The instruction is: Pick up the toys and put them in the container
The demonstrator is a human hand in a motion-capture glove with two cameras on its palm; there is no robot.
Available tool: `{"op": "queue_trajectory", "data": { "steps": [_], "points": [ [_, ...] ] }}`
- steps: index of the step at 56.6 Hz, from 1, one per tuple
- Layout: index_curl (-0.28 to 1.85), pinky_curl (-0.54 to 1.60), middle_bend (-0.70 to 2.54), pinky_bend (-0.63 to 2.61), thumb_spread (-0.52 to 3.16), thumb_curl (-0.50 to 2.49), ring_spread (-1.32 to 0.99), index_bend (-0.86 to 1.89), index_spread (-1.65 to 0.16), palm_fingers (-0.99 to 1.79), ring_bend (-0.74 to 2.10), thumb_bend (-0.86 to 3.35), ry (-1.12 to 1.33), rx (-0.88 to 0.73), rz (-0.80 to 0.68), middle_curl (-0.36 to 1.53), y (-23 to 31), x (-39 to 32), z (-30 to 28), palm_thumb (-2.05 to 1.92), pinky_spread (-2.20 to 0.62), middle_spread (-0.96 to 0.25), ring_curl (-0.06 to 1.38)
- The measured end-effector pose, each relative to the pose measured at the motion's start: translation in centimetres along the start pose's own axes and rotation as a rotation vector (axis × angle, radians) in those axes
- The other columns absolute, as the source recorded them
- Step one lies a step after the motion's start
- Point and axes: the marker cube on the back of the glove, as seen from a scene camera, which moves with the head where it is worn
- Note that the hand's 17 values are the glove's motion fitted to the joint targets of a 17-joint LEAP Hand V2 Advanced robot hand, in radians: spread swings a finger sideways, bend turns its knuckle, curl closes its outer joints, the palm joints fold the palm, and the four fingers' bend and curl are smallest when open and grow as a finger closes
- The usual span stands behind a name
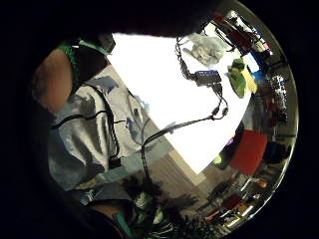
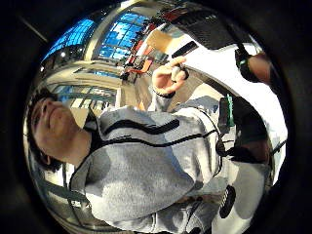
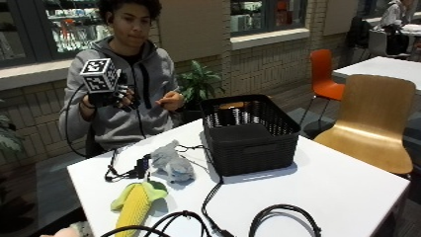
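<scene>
Scene: I am watching a person sitting behind a white table [image 3: 342, 182], with both hands raised in front of the chest and well above the tabletop.
Right hand: the gloved right hand [image 3: 110, 98] is hovering at chest height, touching none of the toys; I cannot tell whether its fingers are straight or curled, since the outside view is showing mostly its back.
Bare hand: the other hand [image 3: 172, 101] is lifted beside it, fingers loosely bent, holding nothing I can make out.
Corn toy: a plush corn cob [image 3: 135, 205], yellow with green husk leaves at its top end, is lying lengthwise on the table near the front edge.
Grey toy: a soft, fuzzy grey plush [image 3: 172, 163] is lying on the table between the corn cob and the container, just beside the container's front left corner.
Container: a black perforated basket [image 3: 246, 133] is standing upright on the table, to the right of both toys.
Little finger side view: it is looking down on the table from above, showing the grey plush [image 1: 204, 47] and the corn cob [image 1: 239, 77] apart from each other.
Thumb side view: it is facing the person's grey hoodie [image 2: 146, 161] and the raised bare hand [image 2: 168, 78] and showing neither toy.
</scene>
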Motion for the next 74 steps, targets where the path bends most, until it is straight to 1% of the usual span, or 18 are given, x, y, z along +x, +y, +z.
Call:
{"op": "queue_trajectory", "data": {
  "steps": [1, 6, 11, 19, 23, 30, 38, 43, 50, 53, 59, 66, 74],
  "points": [
    [0.05, 0.05, 0.26, 0.36, 0.4, 0.01, -0.05, 0.27, -0.05, 0.71, 0.36, 0.21, 0.002, 0.001, 0.001, 0.04, 0.0, 0.0, 0.0, 0.25, -0.01, 0.01, 0.06],
    [0.13, 0.14, 0.27, 0.38, 0.84, 0.05, -0.08, 0.27, -0.08, 0.66, 0.43, 0.37, 0.005, 0.011, 0.004, 0.08, 0.4, -0.4, -0.4, 0.34, -0.01, 0.02, 0.14],
    [0.17, 0.16, 0.28, 0.39, 1.17, 0.1, -0.11, 0.27, -0.1, 0.64, 0.45, 0.46, 0.002, 0.012, 0.015, 0.11, 0.8, -0.7, -0.6, 0.37, -0.01, 0.02, 0.16],
    [0.2, 0.2, 0.3, 0.42, 1.5, 0.17, -0.13, 0.21, -0.13, 0.58, 0.48, 0.55, 0.039, 0.032, 0.048, 0.15, -0.2, 1.6, -2.8, 0.35, -0.01, 0.03, 0.17],
    [0.21, 0.21, 0.29, 0.44, 1.59, 0.19, -0.14, 0.19, -0.15, 0.56, 0.5, 0.58, 0.039, 0.049, 0.054, 0.17, 0.0, 0.9, -2.5, 0.33, -0.01, 0.04, 0.18],
    [0.24, 0.23, 0.3, 0.46, 1.63, 0.23, -0.15, 0.19, -0.16, 0.54, 0.51, 0.61, 0.007, 0.036, 0.058, 0.19, 0.1, -0.2, -1.3, 0.28, -0.01, 0.03, 0.18],
    [0.27, 0.25, 0.32, 0.49, 1.63, 0.26, -0.15, 0.18, -0.17, 0.51, 0.54, 0.64, 0.028, 0.044, 0.117, 0.22, -1.1, 1.2, -1.7, 0.23, -0.01, 0.03, 0.19],
    [0.28, 0.26, 0.32, 0.5, 1.61, 0.27, -0.15, 0.18, -0.18, 0.49, 0.56, 0.65, 0.07, 0.073, 0.175, 0.24, -2.5, 4.1, -3.2, 0.2, -0.01, 0.03, 0.2],
    [0.31, 0.28, 0.33, 0.52, 1.55, 0.26, -0.17, 0.2, -0.19, 0.46, 0.55, 0.61, 0.203, 0.17, 0.287, 0.27, -4.3, 7.2, -4.2, 0.14, -0.02, 0.03, 0.2],
    [0.32, 0.28, 0.34, 0.54, 1.51, 0.26, -0.17, 0.21, -0.19, 0.48, 0.53, 0.57, 0.23, 0.174, 0.323, 0.28, -5.7, 9.2, -4.9, 0.11, -0.04, 0.03, 0.2],
    [0.36, 0.29, 0.34, 0.54, 1.43, 0.25, -0.19, 0.25, -0.21, 0.45, 0.5, 0.5, 0.239, 0.149, 0.365, 0.3, -8.0, 12.6, -5.3, 0.08, -0.05, 0.01, 0.19],
    [0.4, 0.3, 0.3, 0.51, 1.35, 0.25, -0.19, 0.3, -0.22, 0.32, 0.43, 0.43, 0.237, 0.109, 0.417, 0.31, -11.1, 16.9, -5.8, 0.07, -0.04, 0.0, 0.18],
    [0.42, 0.3, 0.26, 0.51, 1.28, 0.25, -0.19, 0.29, -0.24, 0.23, 0.41, 0.35, 0.268, 0.009, 0.513, 0.32, -14.4, 21.9, -6.2, 0.06, -0.03, 0.0, 0.18]
  ]
}}
